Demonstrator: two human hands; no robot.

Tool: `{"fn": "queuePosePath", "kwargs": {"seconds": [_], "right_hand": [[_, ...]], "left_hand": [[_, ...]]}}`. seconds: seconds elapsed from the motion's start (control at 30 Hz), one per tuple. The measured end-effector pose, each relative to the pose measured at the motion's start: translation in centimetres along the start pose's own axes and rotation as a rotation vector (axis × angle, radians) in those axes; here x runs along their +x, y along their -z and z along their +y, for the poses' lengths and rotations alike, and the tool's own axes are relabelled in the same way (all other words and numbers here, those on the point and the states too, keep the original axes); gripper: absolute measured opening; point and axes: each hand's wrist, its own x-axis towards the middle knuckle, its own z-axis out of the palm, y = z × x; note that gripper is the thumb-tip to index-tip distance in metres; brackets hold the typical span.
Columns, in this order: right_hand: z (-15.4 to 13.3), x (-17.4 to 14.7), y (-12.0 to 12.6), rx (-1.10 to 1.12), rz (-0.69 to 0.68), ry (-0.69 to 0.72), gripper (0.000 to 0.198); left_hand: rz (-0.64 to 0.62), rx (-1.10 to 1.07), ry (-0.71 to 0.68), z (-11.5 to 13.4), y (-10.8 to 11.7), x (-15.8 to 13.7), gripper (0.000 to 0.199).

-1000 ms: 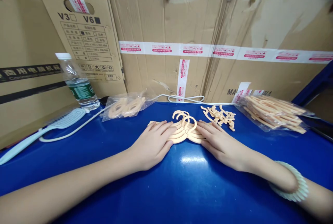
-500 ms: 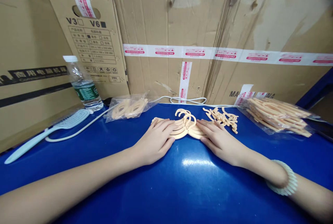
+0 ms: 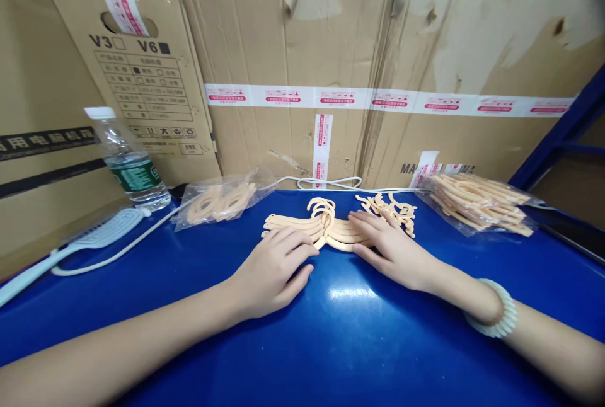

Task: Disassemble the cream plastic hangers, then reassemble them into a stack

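Note:
Several beige hangers [image 3: 295,224] lie overlapped on the blue table, their curved hooks pointing to the back. My left hand [image 3: 274,265] rests by the front of their left arms, fingers apart and slightly bent, with nothing gripped. Over the right arms lies my right hand [image 3: 394,246], fingers stretched out flat on the hangers and hiding part of them. Just behind the right hand is a loose heap of small curved beige pieces [image 3: 404,210], which look like hanger hooks.
On the left stand a water bottle [image 3: 135,174] and a pale blue hairbrush [image 3: 106,224]. Clear bags of beige parts lie at the back left [image 3: 220,202] and back right [image 3: 482,202]. A white cable [image 3: 118,256] runs along the back, before cardboard boxes [image 3: 283,35].
My left hand has drawn back toward me off the hangers, uncovering their left arms. The right hand stays on the right arms. The whole view has shifted slightly.

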Motion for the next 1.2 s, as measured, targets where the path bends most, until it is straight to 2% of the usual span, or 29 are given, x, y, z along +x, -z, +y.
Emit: {"fn": "queuePosePath", "kwargs": {"seconds": [0.2, 0.57, 0.73, 0.9, 1.0, 1.2], "right_hand": [[1.1, 0.0, 1.0, 0.002, 0.146, -0.052, 0.046], [1.4, 0.2, 1.9, 0.050, 0.269, -0.067, 0.033], [1.6, 0.0, 3.6, 0.076, 0.339, -0.103, 0.030], [1.9, -0.2, 5.2, 0.084, 0.413, -0.196, 0.026], [1.7, -0.4, 5.0, 0.095, 0.349, -0.173, 0.026], [0.3, -0.8, 4.4, 0.100, 0.028, -0.115, 0.028]], "left_hand": [[0.024, -0.033, 0.021, -0.2, -0.2, -0.1, 0.024], [0.061, -0.069, 0.052, -0.6, -0.4, -0.4, 0.027], [0.063, -0.063, 0.051, -0.6, -0.3, -0.4, 0.028], [0.043, -0.066, 0.042, -0.5, -0.1, -0.5, 0.029], [0.054, -0.058, 0.039, -0.7, -0.3, -0.6, 0.027], [0.079, -0.055, 0.043, -0.9, -0.6, -0.6, 0.027]]}}
